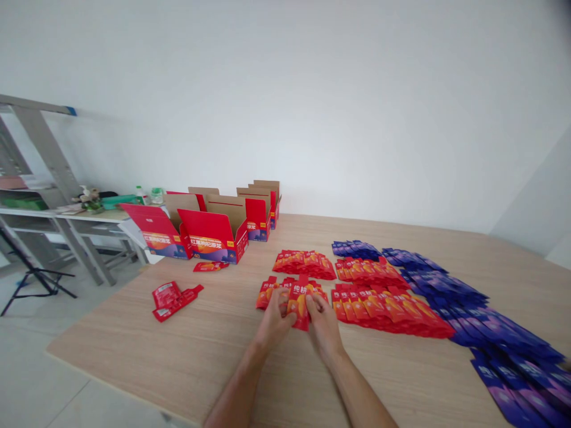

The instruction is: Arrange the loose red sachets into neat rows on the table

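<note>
Between my two hands, a red and orange pouch (300, 290) with white lettering is held upright, its narrow spout end up. My left hand (271, 324) pinches its left edge, fingers curled and thumb in front. The right hand (325, 328) grips the opposite edge, thumb on the printed face. Just behind the held pouch lies a row of similar red pouches (266, 289), partly hidden by my hands. More overlapping red pouches (379, 306) are fanned out to the right, and another red pile (303, 263) lies farther back.
Open red cartons (212, 241) stand at the back left of the wooden table (134, 339). Loose red pouches (173, 300) lie before them. Rows of blue-purple pouches (495, 327) spread along the right. A white wall closes the back; a tripod (33, 270) stands on the floor at left.
</note>
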`<state>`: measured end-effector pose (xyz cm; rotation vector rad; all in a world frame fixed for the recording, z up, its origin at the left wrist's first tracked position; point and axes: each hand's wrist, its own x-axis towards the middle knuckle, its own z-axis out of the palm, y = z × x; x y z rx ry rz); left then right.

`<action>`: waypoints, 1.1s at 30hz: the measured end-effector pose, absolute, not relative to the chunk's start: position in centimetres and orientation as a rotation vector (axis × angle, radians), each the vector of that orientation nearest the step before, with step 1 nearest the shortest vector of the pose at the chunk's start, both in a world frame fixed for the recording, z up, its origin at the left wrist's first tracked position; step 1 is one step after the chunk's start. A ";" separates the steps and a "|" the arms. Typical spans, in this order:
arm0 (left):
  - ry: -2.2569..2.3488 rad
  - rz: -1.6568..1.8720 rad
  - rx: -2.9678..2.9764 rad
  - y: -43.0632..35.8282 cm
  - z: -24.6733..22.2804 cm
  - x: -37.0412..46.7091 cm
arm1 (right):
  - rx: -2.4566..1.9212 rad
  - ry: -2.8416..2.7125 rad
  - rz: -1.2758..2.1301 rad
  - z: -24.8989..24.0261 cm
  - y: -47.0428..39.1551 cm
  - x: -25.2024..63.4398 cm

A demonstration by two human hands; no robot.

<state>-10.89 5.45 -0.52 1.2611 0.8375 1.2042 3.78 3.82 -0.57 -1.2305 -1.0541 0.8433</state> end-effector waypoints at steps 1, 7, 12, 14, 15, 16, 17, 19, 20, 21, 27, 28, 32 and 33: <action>0.860 1.248 1.254 5.7 -0.7 -11.1 | -1.224 -1.063 0.867 -0.8 3.9 3.7; 1.119 1.391 1.327 8.1 -2.0 -12.7 | -1.232 -1.414 0.628 -2.5 4.4 2.3; 1.203 1.267 1.472 8.7 -2.7 -14.1 | -1.306 -1.680 0.276 -3.3 4.9 0.8; 1.197 1.224 1.547 8.8 -2.8 -14.4 | -1.348 -1.760 0.186 -3.3 5.2 0.5; 1.237 1.213 1.589 8.9 -2.9 -14.5 | -1.367 -1.790 0.154 -3.3 5.3 0.3; 1.297 1.204 1.635 8.9 -3.0 -14.6 | -1.386 -1.813 0.133 -3.3 5.3 0.1; 1.365 1.193 1.683 9.0 -3.1 -14.7 | -1.406 -1.825 0.122 -3.2 5.4 -0.1; 1.478 1.145 1.790 9.0 -3.3 -14.8 | -1.465 -1.828 0.115 -3.1 5.5 -0.6; 1.524 1.105 1.840 9.0 -3.3 -14.8 | -1.501 -1.825 0.111 -3.2 5.6 -1.0; 1.571 1.058 1.882 9.0 -3.4 -14.9 | -1.538 -1.821 0.103 -3.2 5.7 -1.3; 1.768 0.746 1.978 8.6 -3.0 -15.5 | -1.668 -1.829 0.024 -4.5 6.4 -2.3; 1.771 0.715 1.993 8.6 -2.9 -15.4 | -1.672 -1.832 0.016 -4.7 6.4 -2.2; 1.806 0.610 2.029 8.3 -2.7 -15.2 | -1.686 -1.841 0.008 -4.8 6.5 -2.0; 1.821 0.586 2.029 8.2 -2.7 -15.1 | -1.689 -1.841 0.014 -4.7 6.5 -2.0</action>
